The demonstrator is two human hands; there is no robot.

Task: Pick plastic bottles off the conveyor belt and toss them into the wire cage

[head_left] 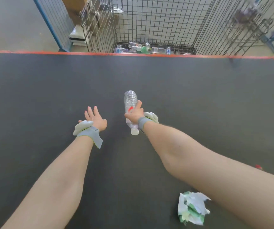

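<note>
My right hand (135, 114) grips a clear plastic bottle (130, 100) around its middle, over the dark conveyor belt (199, 90). The bottle has a red label and a white cap that points back toward me. My left hand (94, 119) hovers beside it to the left, fingers spread, holding nothing. Beyond the belt's far edge stands the wire cage (156, 22). Several plastic bottles (143, 47) lie on its floor.
A crumpled green and white wrapper (192, 208) lies on the belt near me, under my right forearm. A small red object (258, 166) shows at the right. An orange strip (50, 52) marks the belt's far edge. A blue-framed mesh panel (53, 22) stands to the left of the cage.
</note>
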